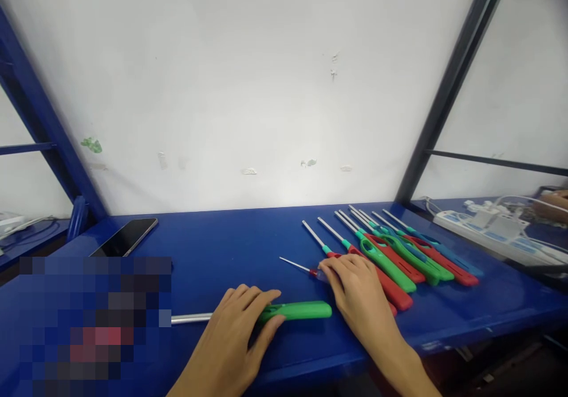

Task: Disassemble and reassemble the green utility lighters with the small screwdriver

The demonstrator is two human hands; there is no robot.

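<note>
A green long-necked lighter (306,310) lies sideways near the front of the blue table, its metal neck pointing left. My left hand (244,320) is wrapped over it, thumb and fingers around the part where handle meets neck. To the right, my right hand (355,284) is closed on a screwdriver (314,273) with a thin metal shaft and a red collar; the shaft points to the upper left. Most of the screwdriver's handle is hidden under the fingers. Beside and partly behind my right hand lies a row of several red, green and blue lighters (390,264).
A dark phone (126,237) rests at the table's back left. Pixelation covers the lower left. White power strips (483,228) with plugs and cables lie beyond the right post. A white wall (248,89) stands behind the blue table (213,237).
</note>
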